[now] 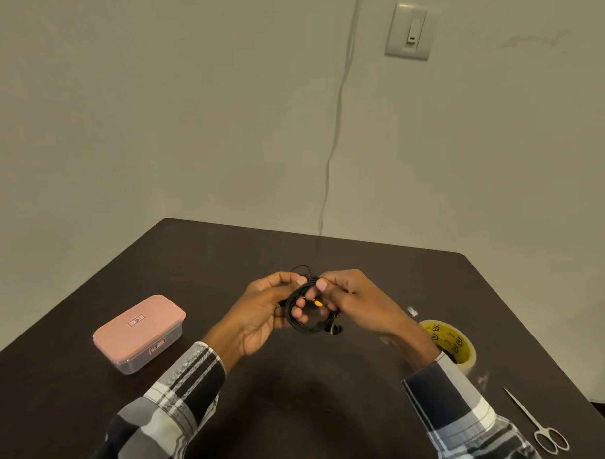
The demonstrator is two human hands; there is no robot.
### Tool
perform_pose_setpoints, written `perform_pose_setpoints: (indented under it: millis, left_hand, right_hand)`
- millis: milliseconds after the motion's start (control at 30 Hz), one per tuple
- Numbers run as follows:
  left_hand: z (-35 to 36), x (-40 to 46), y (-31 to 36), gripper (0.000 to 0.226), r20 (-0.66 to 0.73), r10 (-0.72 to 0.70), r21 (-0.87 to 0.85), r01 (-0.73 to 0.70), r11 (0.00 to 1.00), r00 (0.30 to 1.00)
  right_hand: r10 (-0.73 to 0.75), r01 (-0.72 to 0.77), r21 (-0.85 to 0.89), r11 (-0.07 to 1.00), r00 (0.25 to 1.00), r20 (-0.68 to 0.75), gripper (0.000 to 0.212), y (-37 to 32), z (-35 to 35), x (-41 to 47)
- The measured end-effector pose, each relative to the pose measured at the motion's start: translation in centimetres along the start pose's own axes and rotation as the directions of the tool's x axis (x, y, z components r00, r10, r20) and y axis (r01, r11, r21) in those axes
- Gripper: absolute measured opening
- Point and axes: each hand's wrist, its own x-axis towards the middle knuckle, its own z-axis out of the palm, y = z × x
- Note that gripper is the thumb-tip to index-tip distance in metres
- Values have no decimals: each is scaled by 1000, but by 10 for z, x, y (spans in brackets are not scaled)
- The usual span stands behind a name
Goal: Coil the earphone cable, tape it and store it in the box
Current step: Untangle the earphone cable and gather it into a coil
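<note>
Fingers (298, 303) of the left hand (262, 309) were curled through and around the coiled black earphone cable (297, 315), thumb pressed on the top of the coil, while the right hand (355, 303) pinched the same coil from its three o'clock side between thumb and forefinger. The coil hung above the middle of the dark desk (299, 384), a loose loop of cable sticking up at its twelve o'clock and an earbud (333, 327) dangling at its five o'clock; a small yellow-orange spot showed inside the ring. At nine o'clock from the hands, well apart, the box (138, 334) stood on the desk: a clear tub with a pink lid closed on it and small labels on the lid and the front wall; whether anything lay inside could not be told. At four o'clock from the hands a roll of tape (451, 342) with a yellow printed core lay flat, partly hidden by the right plaid sleeve (451, 406). Farther toward five o'clock, near the desk's edge, lay small scissors (537, 427), blades closed.
</note>
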Motion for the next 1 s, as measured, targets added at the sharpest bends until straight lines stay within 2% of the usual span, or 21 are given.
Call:
perform_pose_setpoints:
  millis: [100, 200, 300, 400, 500, 667, 833, 933, 1000]
  left_hand:
    - [1, 0, -3, 16, -37, -19, -31, 18, 999, 999]
    - [2, 0, -4, 16, -65, -21, -33, 19, 999, 998]
    - [2, 0, -4, 27, -78, 1, -39, -4, 999, 997]
    - [4, -1, -4, 40, -87, 25, -44, -29, 999, 996]
    - [3, -4, -2, 48, -39, 61, -8, -61, 998, 997]
    - [-5, -7, 2, 34, 22, 72, 125, -74, 989, 997]
    - [-10, -8, 5, 36, 75, 41, 9, -42, 999, 996]
    - [-12, -9, 5, 48, 143, 41, -94, -28, 995, 989]
    - [-10, -9, 5, 57, 138, 74, -127, -57, 990, 988]
  right_hand:
    - [-40, 8, -241, 970, 991, -128, 29, 3, 5, 5]
    - [-101, 33, -274, 961, 967, -236, 24, 1, 9, 6]
    - [-141, 60, -266, 962, 944, -297, 30, -1, 15, 5]
    - [-209, 83, -338, 937, 911, -356, 26, -3, 18, 4]
    - [-281, 124, -403, 907, 891, -357, 21, -7, 20, 3]
    - [-257, 130, -343, 930, 898, -358, 22, -6, 17, 4]
    - [-270, 150, -338, 929, 899, -344, 23, -4, 15, 5]
    - [-289, 168, -350, 921, 900, -328, 27, -4, 14, 5]
    - [-296, 184, -344, 921, 903, -312, 29, -3, 14, 5]
